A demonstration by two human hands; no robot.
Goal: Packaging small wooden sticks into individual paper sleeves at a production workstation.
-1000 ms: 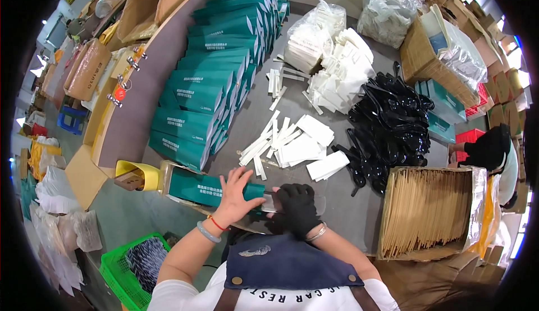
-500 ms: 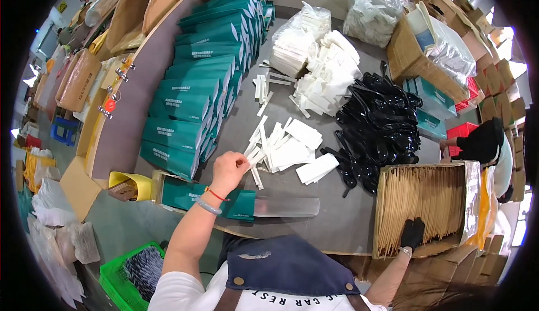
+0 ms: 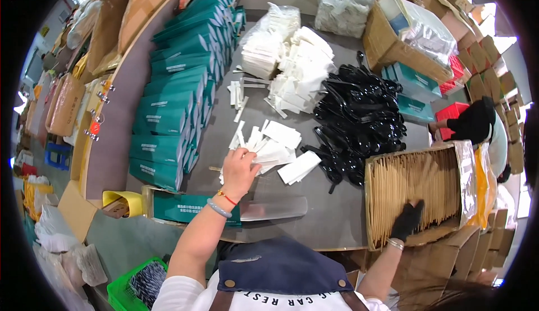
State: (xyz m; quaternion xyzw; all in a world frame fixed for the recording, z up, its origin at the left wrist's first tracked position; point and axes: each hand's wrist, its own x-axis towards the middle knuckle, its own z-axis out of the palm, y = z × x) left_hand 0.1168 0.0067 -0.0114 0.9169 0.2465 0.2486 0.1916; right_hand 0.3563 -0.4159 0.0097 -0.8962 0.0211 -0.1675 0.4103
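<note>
My left hand [image 3: 240, 172], bare with a red string and a bangle at the wrist, is over a small pile of white paper packets and strips [image 3: 276, 152]. Its fingers are curled; what they hold is hidden, though a thin brownish end pokes out beside the hand. My right hand [image 3: 407, 221], in a black glove with bare fingertips, reaches into a cardboard box [image 3: 467, 170] of thin wooden chopsticks [image 3: 393, 193]. Its fingers close on some blurred, slanting chopsticks. Below my left hand lies a green printed sleeve [image 3: 179, 205] with a clear plastic piece [image 3: 275, 208] at its end.
Green printed packs [image 3: 163, 111] stand in a row along the left wall. A larger heap of white packets [image 3: 303, 67] and a pile of black spoons [image 3: 359, 114] fill the middle. Behind are a cardboard box [image 3: 393, 47] and a plastic bag [image 3: 345, 10]. Another person [image 3: 477, 120] is at right.
My left hand has moved onto the small white pile, away from the strip it was pinching. My right hand has shifted slightly up in the box, and chopsticks there now slant. The view has shifted.
</note>
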